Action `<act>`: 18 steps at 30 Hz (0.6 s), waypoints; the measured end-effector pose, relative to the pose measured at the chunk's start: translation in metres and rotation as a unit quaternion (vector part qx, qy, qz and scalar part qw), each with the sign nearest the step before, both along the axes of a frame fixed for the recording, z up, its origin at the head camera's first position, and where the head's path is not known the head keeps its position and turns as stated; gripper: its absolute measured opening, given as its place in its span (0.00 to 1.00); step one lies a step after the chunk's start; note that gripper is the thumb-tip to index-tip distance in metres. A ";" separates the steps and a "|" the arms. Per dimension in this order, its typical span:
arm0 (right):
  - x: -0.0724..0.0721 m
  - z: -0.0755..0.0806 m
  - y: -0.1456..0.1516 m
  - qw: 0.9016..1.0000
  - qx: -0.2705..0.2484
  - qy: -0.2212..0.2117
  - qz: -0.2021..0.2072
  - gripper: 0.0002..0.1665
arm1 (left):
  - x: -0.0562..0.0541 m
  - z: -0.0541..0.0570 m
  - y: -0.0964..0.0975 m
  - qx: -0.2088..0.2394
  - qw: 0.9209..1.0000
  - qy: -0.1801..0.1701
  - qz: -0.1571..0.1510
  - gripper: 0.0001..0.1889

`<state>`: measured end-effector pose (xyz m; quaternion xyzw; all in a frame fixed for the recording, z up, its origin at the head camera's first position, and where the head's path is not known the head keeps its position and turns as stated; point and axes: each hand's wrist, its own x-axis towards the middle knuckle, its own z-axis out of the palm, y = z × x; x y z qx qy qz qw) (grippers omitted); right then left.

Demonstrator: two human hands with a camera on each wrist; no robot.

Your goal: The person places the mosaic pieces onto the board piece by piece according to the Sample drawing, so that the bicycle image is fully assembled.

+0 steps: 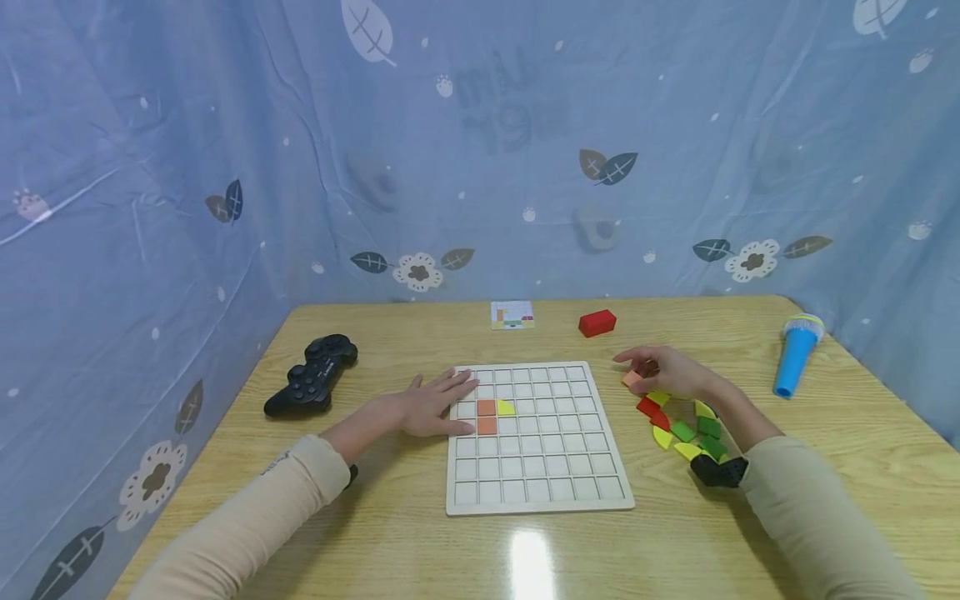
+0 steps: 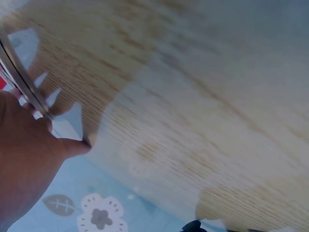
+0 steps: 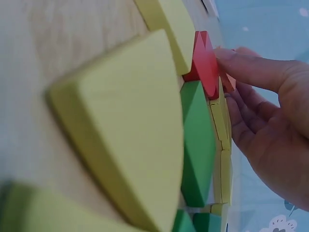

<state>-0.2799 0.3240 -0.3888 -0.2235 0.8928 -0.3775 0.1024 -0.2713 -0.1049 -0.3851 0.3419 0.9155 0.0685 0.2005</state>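
A white grid board [image 1: 540, 492] lies on the table, with two orange squares [image 1: 487, 426] and a yellow quarter-circle piece [image 1: 506, 407] in its cells. My left hand [image 1: 435, 406] rests with spread fingers on the board's left edge; the left wrist view shows its thumb by that edge. To the right of the board, my right hand [image 1: 670, 372] pinches an orange square piece [image 1: 632, 379] between thumb and fingers, at the far end of a loose pile. Red pieces [image 3: 205, 65], green pieces [image 3: 197, 145] and yellow pieces [image 3: 125, 125] make up that pile.
Behind the board are a small pattern card [image 1: 512, 315] and a red block [image 1: 597, 323]. A black game controller [image 1: 313, 377] lies at the left, and a blue toy microphone [image 1: 797, 354] at the far right. A blue curtain [image 1: 480, 167] hangs behind the table.
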 end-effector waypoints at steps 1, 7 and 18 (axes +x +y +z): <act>0.000 0.000 0.000 1.000 0.001 0.000 -0.003 0.26 | 0.000 0.000 0.000 0.000 1.000 0.000 -0.001 0.43; 0.002 0.003 0.001 1.000 0.008 0.006 -0.027 0.19 | -0.001 0.000 0.001 0.003 1.000 0.000 0.000 0.43; 0.008 0.009 -0.004 0.996 -0.025 -0.020 -0.087 0.19 | 0.001 0.002 0.001 0.006 1.000 -0.002 -0.001 0.43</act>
